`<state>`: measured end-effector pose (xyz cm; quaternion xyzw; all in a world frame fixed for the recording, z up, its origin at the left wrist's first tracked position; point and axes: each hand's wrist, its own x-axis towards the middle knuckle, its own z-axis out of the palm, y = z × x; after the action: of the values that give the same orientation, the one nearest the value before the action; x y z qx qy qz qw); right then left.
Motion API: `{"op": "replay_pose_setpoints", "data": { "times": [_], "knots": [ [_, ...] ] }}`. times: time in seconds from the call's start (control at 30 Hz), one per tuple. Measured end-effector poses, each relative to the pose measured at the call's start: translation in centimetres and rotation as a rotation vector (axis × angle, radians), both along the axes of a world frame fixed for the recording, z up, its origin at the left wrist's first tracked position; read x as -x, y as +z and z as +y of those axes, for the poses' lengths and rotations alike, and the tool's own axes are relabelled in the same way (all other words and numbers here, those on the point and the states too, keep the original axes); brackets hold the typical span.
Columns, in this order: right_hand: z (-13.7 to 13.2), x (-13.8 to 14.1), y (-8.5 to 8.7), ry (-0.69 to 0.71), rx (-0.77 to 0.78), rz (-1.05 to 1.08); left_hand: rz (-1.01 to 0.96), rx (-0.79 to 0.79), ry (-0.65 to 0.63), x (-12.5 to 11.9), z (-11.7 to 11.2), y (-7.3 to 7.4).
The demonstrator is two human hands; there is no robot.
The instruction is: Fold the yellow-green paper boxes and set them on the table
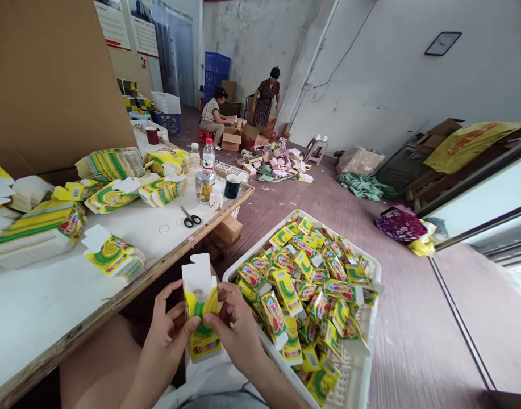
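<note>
Between my two hands I hold a small yellow and green carton (203, 324) upright, its white top flap standing up. My left hand (169, 326) grips its left side, with the thumb pressed on the front. On the right edge, my right hand (237, 318) is closed in the same way, thumb against the front face. To the right stands a white plastic crate (375, 318) heaped with folded cartons (303, 272) of the same print. A stack of flat cartons (115, 255) lies on the white table (42, 301) to the left.
More bundles of flat cartons (111, 165) lie farther back on the table. Scissors (191, 217), a dark mug (232, 186), a metal can (204, 186) and a water bottle (208, 154) are near its edge. Two people (266, 99) work beside a pile of pink boxes (279, 162) on the floor.
</note>
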<state>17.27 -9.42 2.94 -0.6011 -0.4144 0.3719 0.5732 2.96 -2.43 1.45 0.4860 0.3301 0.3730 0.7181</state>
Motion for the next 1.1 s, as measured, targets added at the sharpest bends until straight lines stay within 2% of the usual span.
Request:
{"op": "replay_pose_setpoints", "data": {
  "times": [0.2, 0.3, 0.47, 0.53, 0.6, 0.67, 0.73, 0.8, 1.0, 1.1],
  "knots": [
    [-0.6, -1.7, 1.3, 0.202, -0.037, -0.010, 0.043, 0.002, -0.240, 1.3, 0.0, 0.9],
    [-0.8, -2.3, 1.9, 0.250, -0.042, -0.008, 0.049, 0.015, -0.337, 1.4, -0.3, 1.0],
    [-0.8, -2.3, 1.5, 0.133, -0.060, -0.051, -0.055, 0.131, -0.363, 1.0, -0.7, 1.2],
    [-0.7, -2.3, 0.8, 0.034, -0.071, -0.024, -0.045, 0.114, -0.393, 0.8, -0.6, 1.2],
    [-0.8, -2.4, 0.4, -0.029, -0.070, 0.012, 0.035, 0.026, -0.370, 0.8, -0.4, 0.8],
    [-0.9, -2.8, 0.4, 0.013, -0.041, 0.037, 0.140, -0.093, -0.296, 0.8, -0.2, 0.3],
    [-1.2, -3.1, 0.6, 0.118, 0.010, 0.041, 0.206, -0.186, -0.241, 0.8, -0.2, -0.2],
    [-1.4, -3.2, 0.6, 0.180, 0.060, 0.020, 0.234, -0.227, -0.244, 0.9, -0.3, -0.5],
    [-1.4, -2.1, -0.2, 0.094, 0.146, -0.141, 0.261, -0.231, -0.320, 1.1, -0.9, -0.3],
    [-1.2, -1.5, -0.3, 0.103, 0.171, -0.212, 0.230, -0.218, -0.327, 1.3, -1.0, 0.0]
  ]
}}
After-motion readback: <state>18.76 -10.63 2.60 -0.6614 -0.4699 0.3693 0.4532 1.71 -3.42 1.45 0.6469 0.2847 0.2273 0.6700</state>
